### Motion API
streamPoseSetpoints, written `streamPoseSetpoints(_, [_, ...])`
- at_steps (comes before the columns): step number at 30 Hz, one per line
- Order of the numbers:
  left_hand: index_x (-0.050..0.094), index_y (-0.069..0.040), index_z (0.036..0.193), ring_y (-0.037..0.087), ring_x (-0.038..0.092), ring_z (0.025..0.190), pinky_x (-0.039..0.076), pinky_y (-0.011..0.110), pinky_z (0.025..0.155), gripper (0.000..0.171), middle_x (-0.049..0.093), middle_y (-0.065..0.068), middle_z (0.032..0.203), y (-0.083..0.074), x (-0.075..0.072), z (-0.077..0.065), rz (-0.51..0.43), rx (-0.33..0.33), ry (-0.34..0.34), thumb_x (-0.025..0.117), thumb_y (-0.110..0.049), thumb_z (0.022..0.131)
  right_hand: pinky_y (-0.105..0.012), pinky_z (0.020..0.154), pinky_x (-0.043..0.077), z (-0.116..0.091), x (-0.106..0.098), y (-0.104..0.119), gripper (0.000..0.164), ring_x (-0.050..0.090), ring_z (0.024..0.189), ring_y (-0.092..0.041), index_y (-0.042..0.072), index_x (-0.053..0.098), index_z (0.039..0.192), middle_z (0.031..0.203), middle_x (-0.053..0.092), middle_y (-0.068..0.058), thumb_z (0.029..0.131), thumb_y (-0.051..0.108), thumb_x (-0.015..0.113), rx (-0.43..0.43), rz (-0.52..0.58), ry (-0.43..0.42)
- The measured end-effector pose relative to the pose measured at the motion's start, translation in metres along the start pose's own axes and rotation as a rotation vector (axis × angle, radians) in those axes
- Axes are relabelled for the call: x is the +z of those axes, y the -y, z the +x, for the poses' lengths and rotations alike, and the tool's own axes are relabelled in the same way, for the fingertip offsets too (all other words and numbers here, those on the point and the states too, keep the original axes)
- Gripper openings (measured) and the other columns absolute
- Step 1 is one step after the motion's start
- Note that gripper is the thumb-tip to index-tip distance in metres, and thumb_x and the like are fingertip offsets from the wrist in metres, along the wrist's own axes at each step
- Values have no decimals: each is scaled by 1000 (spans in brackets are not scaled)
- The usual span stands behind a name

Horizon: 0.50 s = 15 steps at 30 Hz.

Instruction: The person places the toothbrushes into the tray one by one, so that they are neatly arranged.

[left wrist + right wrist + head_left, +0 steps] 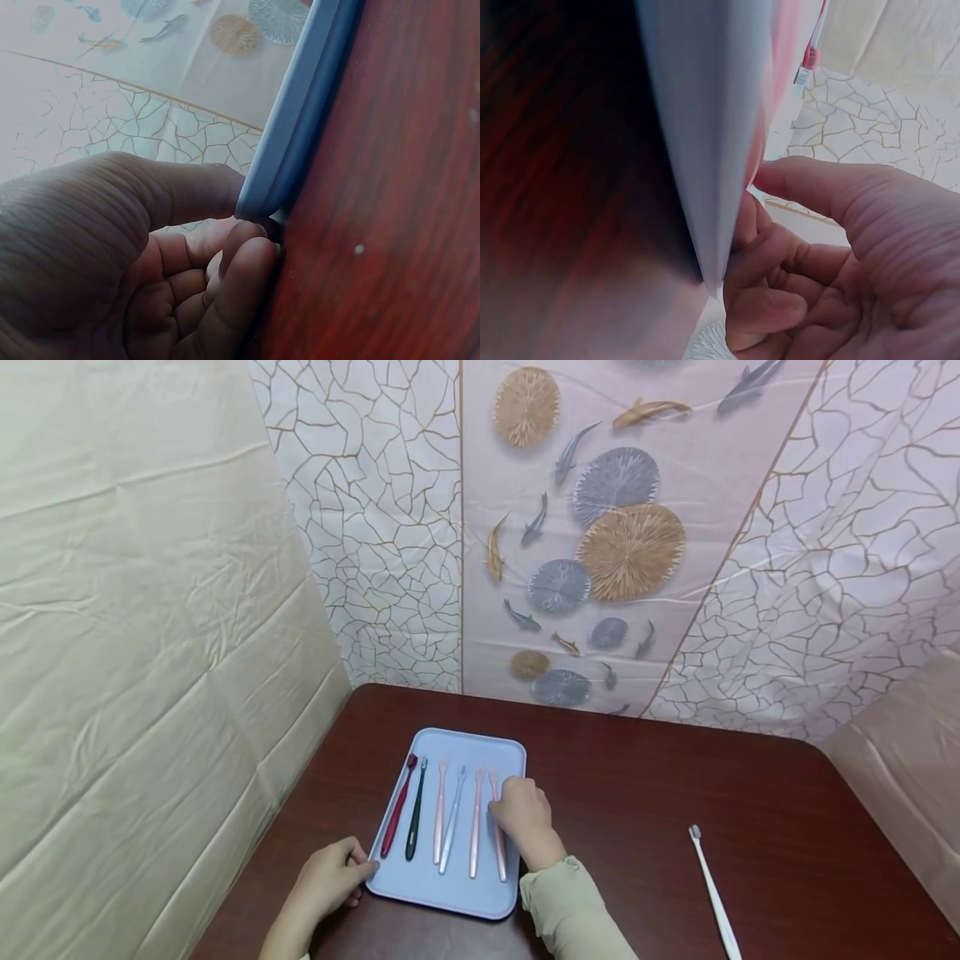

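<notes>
A light blue tray [435,893] lies on the table with a row of toothbrushes in it. From the left come a red toothbrush [395,814], a dark green one, then pink ones with a pale bluish toothbrush [452,822] among them. My left hand [327,878] grips the tray's near left corner; in the left wrist view its thumb [199,187] presses the rim, with curled fingers below. Over the tray's right side, my right hand [525,814] pinches the rightmost pink toothbrush [500,852]. Its fingers partly hide that brush; in the right wrist view they are curled beside the tray edge.
A white toothbrush [712,885] lies apart on the dark red-brown table [615,802], well right of the tray. Patterned cloth [375,527] hangs behind the table, and a pale cream cloth [150,610] covers the left side.
</notes>
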<state>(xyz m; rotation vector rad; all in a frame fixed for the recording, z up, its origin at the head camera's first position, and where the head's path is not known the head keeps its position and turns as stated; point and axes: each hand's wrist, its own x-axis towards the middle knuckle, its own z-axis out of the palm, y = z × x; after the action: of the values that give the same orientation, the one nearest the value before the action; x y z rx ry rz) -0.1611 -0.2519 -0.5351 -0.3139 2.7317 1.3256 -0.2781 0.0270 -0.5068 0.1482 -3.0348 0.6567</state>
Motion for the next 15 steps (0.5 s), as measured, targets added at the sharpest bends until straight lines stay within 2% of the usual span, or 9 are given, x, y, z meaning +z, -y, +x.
streamPoseSetpoints(8, [57, -10, 79, 16, 59, 49, 51, 31, 46, 22, 57, 2, 59, -1, 0, 1, 3, -6, 8, 76, -20, 86, -32, 44, 42, -1, -1, -1, 32, 50, 48, -17, 11, 55, 60, 56, 51, -4, 84, 22, 73, -17, -38, 29])
streamPoseSetpoints(15, [58, -10, 80, 16, 58, 49, 50, 31, 46, 22, 56, 3, 59, 0, -1, 0, 6, -7, 10, 76, -20, 86, -31, 44, 41, -3, -3, 0, 29, 51, 48, -17, 10, 56, 63, 57, 51, -5, 85, 21, 72, -3, -5, 67])
